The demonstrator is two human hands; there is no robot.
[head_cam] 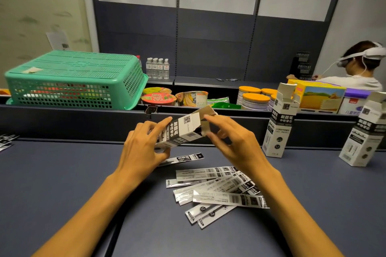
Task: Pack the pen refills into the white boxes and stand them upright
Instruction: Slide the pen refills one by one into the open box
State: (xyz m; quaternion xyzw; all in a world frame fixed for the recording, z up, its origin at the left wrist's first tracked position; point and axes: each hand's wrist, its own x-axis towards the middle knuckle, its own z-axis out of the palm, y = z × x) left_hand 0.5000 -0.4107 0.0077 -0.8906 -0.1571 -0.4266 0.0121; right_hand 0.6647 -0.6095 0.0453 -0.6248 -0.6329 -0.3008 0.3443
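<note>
Head view: white-and-black cardboard refill box (183,131) held in the air over the far middle of the dark blue bench (62,183). Long axis tilted, bottom end low-left, open top end up-right, flaps spread. Printed face toward camera.

Left hand (144,144) grips the box's lower end, fingers curled round it, index finger lying along the top edge. Right hand (231,142) is at the open end, thumb and index pinching a flap, other fingers loosely curled. Hands apart, one at each end of the box.

One sleeved pen refill in a black-and-white wrapper (183,157) lies flat on the bench just beneath the left hand, long axis roughly left-right, slightly tilted. Loose fan of more sleeved refills (219,190) lies nearer the front edge, under and between the forearms, overlapping, mostly left-right with the right ends angled toward the far edge. Two at the near side of the fan show dark tips, pointing low-left.

Two more white-and-black boxes stand upright by the far edge on the right: one (281,123) with top flaps open, another (363,133) close to the right edge, also open on top.

Behind the bench: upturned green perforated plastic basket (73,79) far left, small water bottles (157,68), instant noodle cups (158,98), orange-lidded tins (253,98). Another person wearing a headset (359,67) at far right.
</note>
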